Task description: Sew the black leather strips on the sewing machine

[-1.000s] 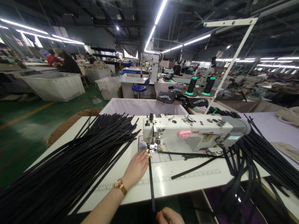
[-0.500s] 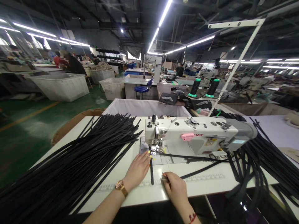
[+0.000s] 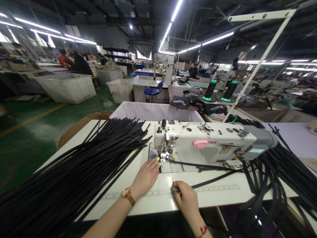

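A white sewing machine (image 3: 183,140) stands on the table. Its needle area is just beyond the fingertips of my left hand (image 3: 146,175), which lies flat with fingers stretched out at the end of a short black strap. Nearer the table's front edge, my right hand (image 3: 185,196) is closed around a small metal tool (image 3: 175,187), mostly hidden by the fingers. Another black strap (image 3: 213,166) runs from the presser foot to the right. A ruler strip (image 3: 218,188) lies along the tabletop.
A large pile of black straps (image 3: 99,155) covers the table's left side. More straps (image 3: 266,178) hang over the front edge at right. Behind the machine are a lined bin (image 3: 153,110), two thread cones (image 3: 210,90) and a white thread stand (image 3: 262,59). People work farther back.
The short strap by my left fingers has moved forward under the machine, so much less of it shows. My right hand has barely moved. The camera view has shifted slightly.
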Available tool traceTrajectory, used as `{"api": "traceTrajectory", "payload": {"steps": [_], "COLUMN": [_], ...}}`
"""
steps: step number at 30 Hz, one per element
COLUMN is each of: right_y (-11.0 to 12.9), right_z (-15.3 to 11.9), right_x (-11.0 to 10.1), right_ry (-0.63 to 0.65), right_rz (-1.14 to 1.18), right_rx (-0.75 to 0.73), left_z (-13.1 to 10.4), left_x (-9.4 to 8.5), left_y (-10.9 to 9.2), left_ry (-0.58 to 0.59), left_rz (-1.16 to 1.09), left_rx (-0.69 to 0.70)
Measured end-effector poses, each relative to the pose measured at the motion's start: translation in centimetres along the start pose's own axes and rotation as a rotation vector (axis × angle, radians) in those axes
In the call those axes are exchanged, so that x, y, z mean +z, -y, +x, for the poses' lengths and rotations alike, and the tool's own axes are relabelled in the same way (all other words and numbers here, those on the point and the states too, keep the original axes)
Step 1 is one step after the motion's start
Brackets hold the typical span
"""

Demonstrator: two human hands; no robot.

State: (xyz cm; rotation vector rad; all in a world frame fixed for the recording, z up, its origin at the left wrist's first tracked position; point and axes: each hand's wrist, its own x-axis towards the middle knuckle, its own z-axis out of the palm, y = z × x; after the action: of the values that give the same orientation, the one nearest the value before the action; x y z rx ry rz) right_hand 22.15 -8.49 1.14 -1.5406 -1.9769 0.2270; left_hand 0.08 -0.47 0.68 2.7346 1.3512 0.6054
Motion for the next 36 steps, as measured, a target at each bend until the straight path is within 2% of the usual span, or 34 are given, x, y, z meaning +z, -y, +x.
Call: {"api": "traceTrajectory", "payload": {"steps": [7, 28, 32, 36], "right_y": [-0.1, -0.1, -0.1, -0.2], "right_z": [0.0, 0.1, 0.0, 0.1], "right_x": [0.1, 0.0, 0.1, 0.2], "right_ry": [0.035, 0.028, 0.029, 0.013], "right_rz": [0.011, 0.025, 0.021, 0.009], "right_rx": [0.019, -0.003, -0.005, -0.018], "left_z": [0.2, 0.8, 2.3, 6.3], "left_x": [-0.4, -0.2, -0.9, -1.8], "left_y": [-0.2, 0.4, 2.4, 5.5], "left_ry": [0.011, 0.027, -0.029, -0.071], "left_rz": [-0.003, -0.052, -0.099, -0.101], "left_rx": [-0.008, -0.014, -0.007, 0.009]}}
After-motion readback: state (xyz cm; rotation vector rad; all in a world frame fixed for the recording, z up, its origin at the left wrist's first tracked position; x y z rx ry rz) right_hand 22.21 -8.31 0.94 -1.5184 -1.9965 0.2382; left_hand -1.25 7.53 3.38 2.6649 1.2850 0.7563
